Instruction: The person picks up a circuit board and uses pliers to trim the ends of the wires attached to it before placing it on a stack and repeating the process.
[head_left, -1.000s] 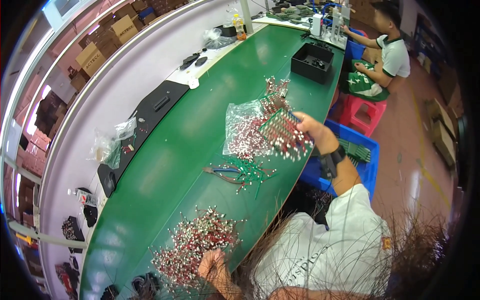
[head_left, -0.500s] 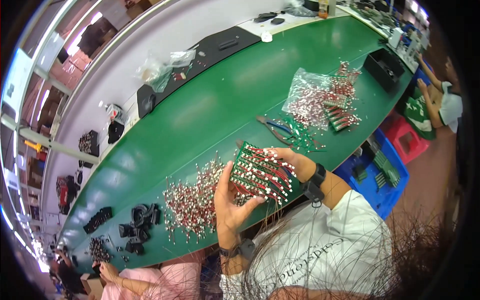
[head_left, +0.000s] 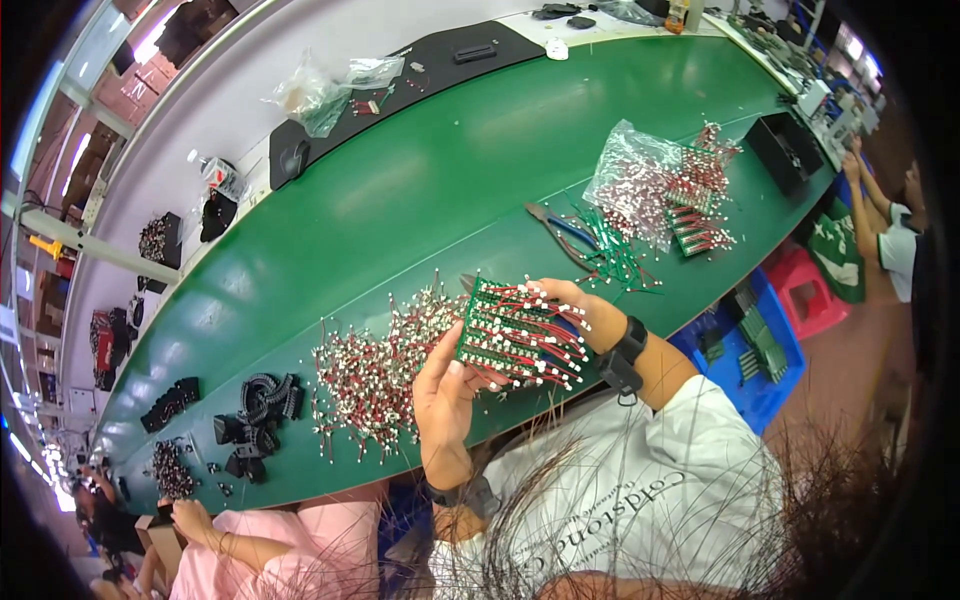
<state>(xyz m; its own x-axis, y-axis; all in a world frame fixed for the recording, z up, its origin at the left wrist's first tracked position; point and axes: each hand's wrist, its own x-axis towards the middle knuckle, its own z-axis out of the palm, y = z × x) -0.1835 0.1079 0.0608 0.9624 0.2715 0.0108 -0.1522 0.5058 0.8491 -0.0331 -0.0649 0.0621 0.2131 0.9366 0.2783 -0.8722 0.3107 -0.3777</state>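
Note:
Over the near edge of the table I hold a green circuit board panel (head_left: 480, 322) with rows of red wires ending in small white connectors. My left hand (head_left: 443, 405) is closed at its left lower edge, the thumb beside the board and some fingers hidden beneath it. At the upper right, my right hand (head_left: 590, 312) grips the panel among the wires, its fingertips partly hidden. Just left of the panel lies a large heap of loose red wires with white connectors (head_left: 370, 375). Beyond my right hand, pliers with blue handles (head_left: 562, 232) lie beside a pile of green strips (head_left: 622, 258).
A clear plastic bag (head_left: 632, 175) and wired boards (head_left: 700, 230) lie at the right, near a black box (head_left: 783, 150). Black parts (head_left: 250, 425) sit at the left near another person's hand (head_left: 190, 518). A blue bin (head_left: 770, 320) and red stool (head_left: 808, 300) stand below the table's right edge.
My left thumb has drawn back from the panel's lower side to its left edge. The panel is turned slightly, and the whole view has shifted a little.

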